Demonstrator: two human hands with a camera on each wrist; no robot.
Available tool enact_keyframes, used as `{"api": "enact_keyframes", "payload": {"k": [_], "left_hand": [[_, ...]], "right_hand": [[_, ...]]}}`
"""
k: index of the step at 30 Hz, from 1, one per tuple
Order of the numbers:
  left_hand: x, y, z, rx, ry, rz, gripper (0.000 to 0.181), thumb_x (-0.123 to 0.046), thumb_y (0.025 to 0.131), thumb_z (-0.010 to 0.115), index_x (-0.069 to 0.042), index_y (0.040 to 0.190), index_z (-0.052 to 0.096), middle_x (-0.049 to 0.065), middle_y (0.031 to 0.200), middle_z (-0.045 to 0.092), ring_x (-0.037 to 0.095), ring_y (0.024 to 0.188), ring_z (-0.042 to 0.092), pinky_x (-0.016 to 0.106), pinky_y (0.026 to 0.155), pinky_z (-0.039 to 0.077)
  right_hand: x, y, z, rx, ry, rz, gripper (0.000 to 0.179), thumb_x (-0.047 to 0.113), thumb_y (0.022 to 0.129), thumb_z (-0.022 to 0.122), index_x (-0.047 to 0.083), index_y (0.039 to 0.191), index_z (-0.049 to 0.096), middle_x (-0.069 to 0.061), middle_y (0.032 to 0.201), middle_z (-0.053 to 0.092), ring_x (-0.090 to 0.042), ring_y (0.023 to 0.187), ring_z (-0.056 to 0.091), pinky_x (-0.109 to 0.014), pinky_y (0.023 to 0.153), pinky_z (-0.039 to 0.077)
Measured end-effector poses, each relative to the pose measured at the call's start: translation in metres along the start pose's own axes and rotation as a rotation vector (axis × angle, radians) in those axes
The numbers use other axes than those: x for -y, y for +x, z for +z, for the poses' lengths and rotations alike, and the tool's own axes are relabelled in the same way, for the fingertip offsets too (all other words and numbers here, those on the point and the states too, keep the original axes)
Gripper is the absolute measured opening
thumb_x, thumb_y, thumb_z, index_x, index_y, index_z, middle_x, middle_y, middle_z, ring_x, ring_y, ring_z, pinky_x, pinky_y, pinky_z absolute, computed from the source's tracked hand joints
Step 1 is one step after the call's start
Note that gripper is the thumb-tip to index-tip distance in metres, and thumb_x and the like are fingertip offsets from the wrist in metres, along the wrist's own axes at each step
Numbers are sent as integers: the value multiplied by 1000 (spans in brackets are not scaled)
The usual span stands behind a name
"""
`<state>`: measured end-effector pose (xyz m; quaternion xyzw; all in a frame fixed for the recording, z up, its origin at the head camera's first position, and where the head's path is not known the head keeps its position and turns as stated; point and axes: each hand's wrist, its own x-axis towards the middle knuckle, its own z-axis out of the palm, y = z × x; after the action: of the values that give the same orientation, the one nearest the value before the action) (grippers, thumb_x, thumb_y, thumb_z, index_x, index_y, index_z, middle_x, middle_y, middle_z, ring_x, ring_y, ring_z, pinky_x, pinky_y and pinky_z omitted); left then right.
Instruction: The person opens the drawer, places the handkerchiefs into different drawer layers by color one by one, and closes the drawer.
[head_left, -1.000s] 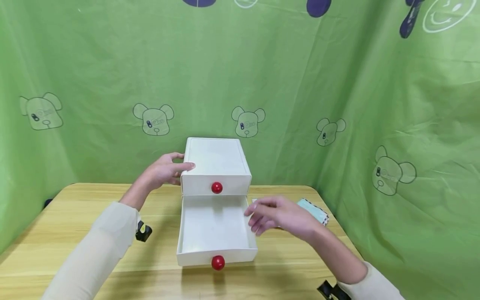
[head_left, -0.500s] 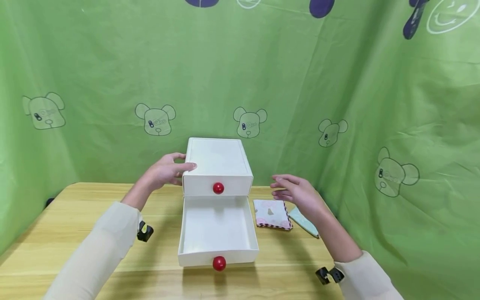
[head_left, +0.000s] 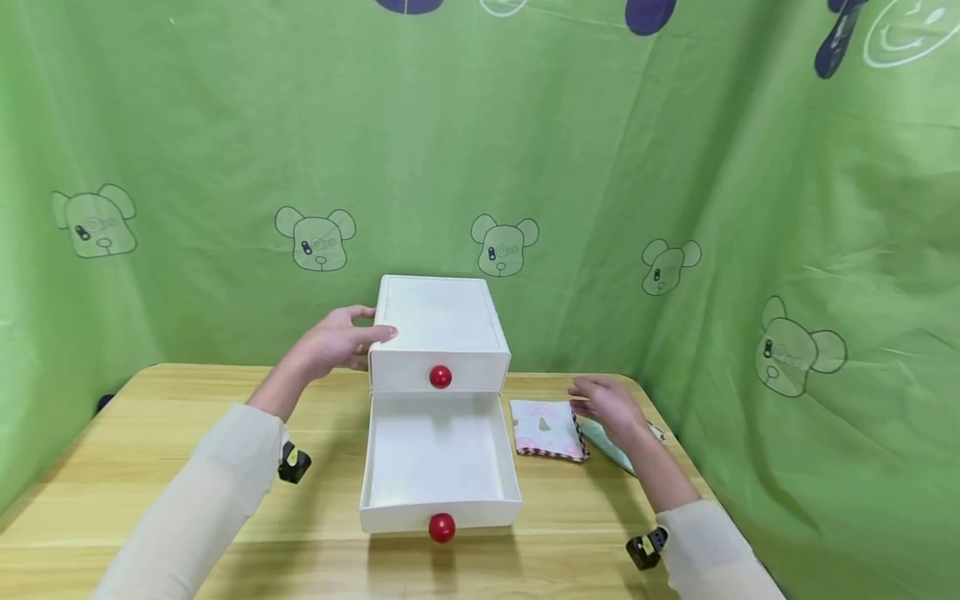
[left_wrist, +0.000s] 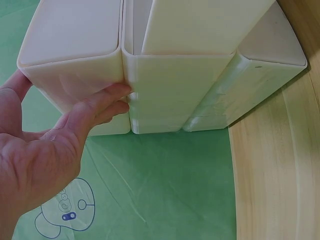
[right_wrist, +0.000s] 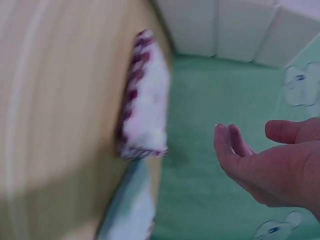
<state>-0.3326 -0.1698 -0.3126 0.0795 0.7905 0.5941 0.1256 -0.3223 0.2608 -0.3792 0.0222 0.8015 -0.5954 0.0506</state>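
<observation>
A white drawer cabinet (head_left: pixel 438 312) stands on the table, stacked in three tiers in the left wrist view. Its middle drawer (head_left: pixel 438 454), with a red ball knob (head_left: pixel 442 527), is pulled far out, and its visible floor is bare. My left hand (head_left: pixel 335 340) rests at the top tier's left edge, thumb on the top and fingers extended along the side (left_wrist: pixel 75 80). My right hand (head_left: pixel 609 406), loosely bent and holding nothing, hovers above a mint-green cloth (head_left: pixel 611 446) that it partly hides. Beside that lies a square white-and-pink floral cloth (head_left: pixel 545 429) with checked trim.
The wooden table (head_left: pixel 210 475) carries everything. Green printed curtain (head_left: pixel 420 150) hangs behind and along both sides, close to the table's back edge. Another red knob (head_left: pixel 440 377) is on the top drawer, which is pushed in.
My right hand has moved from the pulled-out drawer's right side across to the right, then lowered toward the mint-green cloth, uncovering the floral cloth. My left hand keeps its place on the cabinet.
</observation>
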Motion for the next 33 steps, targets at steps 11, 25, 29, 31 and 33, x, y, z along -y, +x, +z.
{"api": "enact_keyframes", "payload": {"k": [11,25,29,31,33], "left_hand": [[-2,0,1,-8,4,-6,89,-30,97,68,-2,161,14,26,143,54,40,123,61,42,95,61],[0,0,0,-7,29,-12,90,-32,97,69,-3,161,14,27,141,55,39,120,62,42,95,61],[-1,0,0,-6,30,-11,90,-32,97,69,-3,161,13,27,142,54,40,123,61,43,96,60],[0,0,0,-7,29,-9,90,-32,97,69,-2,161,13,27,142,54,41,123,61,43,96,60],[0,0,-1,-7,26,-9,90,-33,97,69,-2,161,13,27,141,55,40,123,61,43,96,60]], "right_hand": [[-45,14,-6,-68,-52,89,52,14,106,46,-18,146,35,-38,145,44,-48,135,46,-50,117,44],[-70,20,2,-146,-364,96,52,19,97,61,-10,139,52,-32,140,54,-47,126,53,-55,108,49],[-72,19,6,-153,-424,94,57,18,89,70,-9,136,56,-31,135,58,-45,120,57,-54,100,53],[-72,20,8,-153,-464,86,59,17,85,74,-10,134,57,-31,134,59,-45,118,58,-53,98,55],[-72,21,10,-151,-507,82,60,17,82,76,-10,133,57,-32,134,58,-46,120,57,-54,100,54]]}}
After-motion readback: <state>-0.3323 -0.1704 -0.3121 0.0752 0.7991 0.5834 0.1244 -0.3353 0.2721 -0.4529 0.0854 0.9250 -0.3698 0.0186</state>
